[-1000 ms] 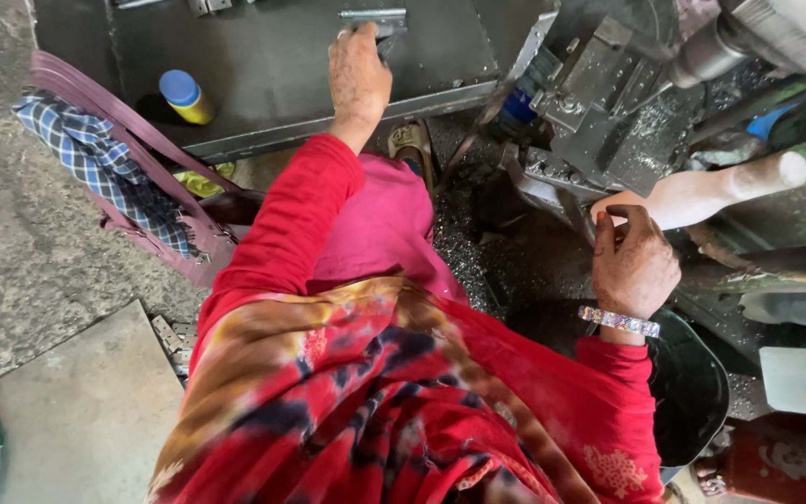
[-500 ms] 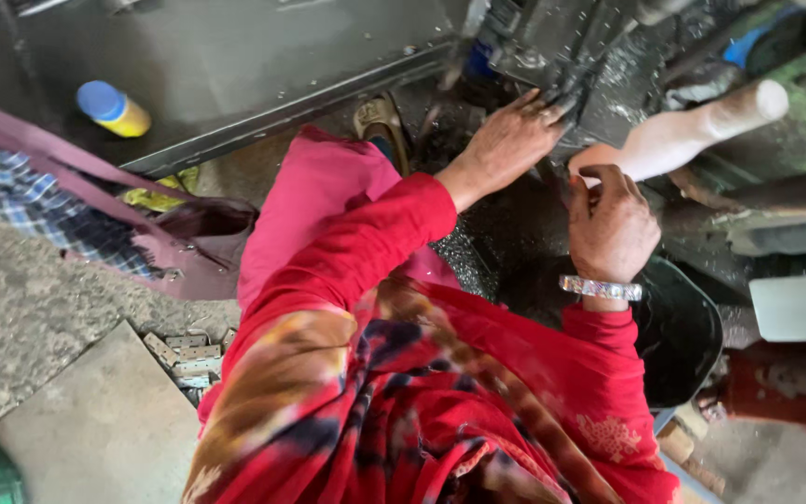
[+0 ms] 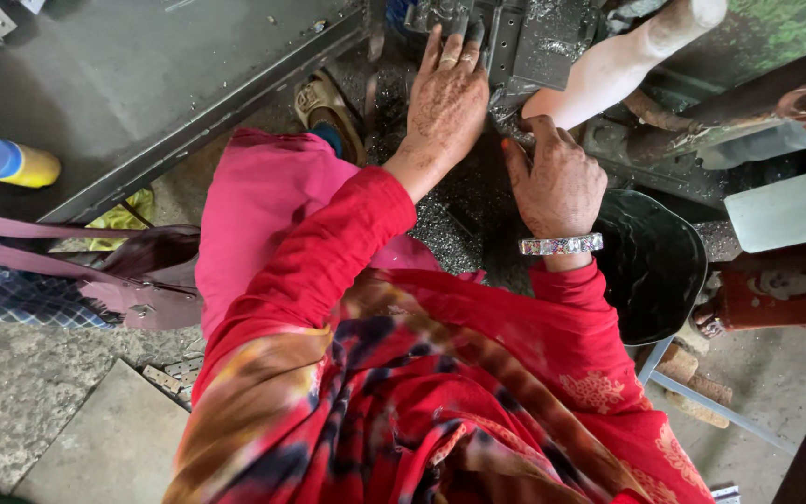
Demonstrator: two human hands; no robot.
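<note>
**Both hands in at the machine, work under way**

Starting at the left edge of the grey metal bench (image 3: 142,84): a small yellow bottle with a blue cap (image 3: 9,161) lies on its side there, plain-coloured, any label too small to make out. Below the bench's front rim, a maroon bag (image 3: 132,280) sits on the concrete floor, with a scrap of blue checked cloth (image 3: 2,294) beside it.

Moving toward the middle, the left hand (image 3: 447,103) is stretched forward, fingers spread flat on the dark metal block of the machine (image 3: 524,42) — pressing, not clasping anything that shows. Metal shavings (image 3: 440,219) lie thick beneath it (a fair sign that cutting is well along, as I judge it).

Just to the right, the right hand (image 3: 560,182), bracelet at the wrist, curls at the base of the pale handle (image 3: 622,61); fingers look wrapped on it, though the thumb side is hidden. The workpiece itself cannot be seen, so how much remains is unclear.

Further right, a black tub (image 3: 655,271) stands by the machine's lower edge, then a light grey flat panel (image 3: 785,205), unmarked.
</note>
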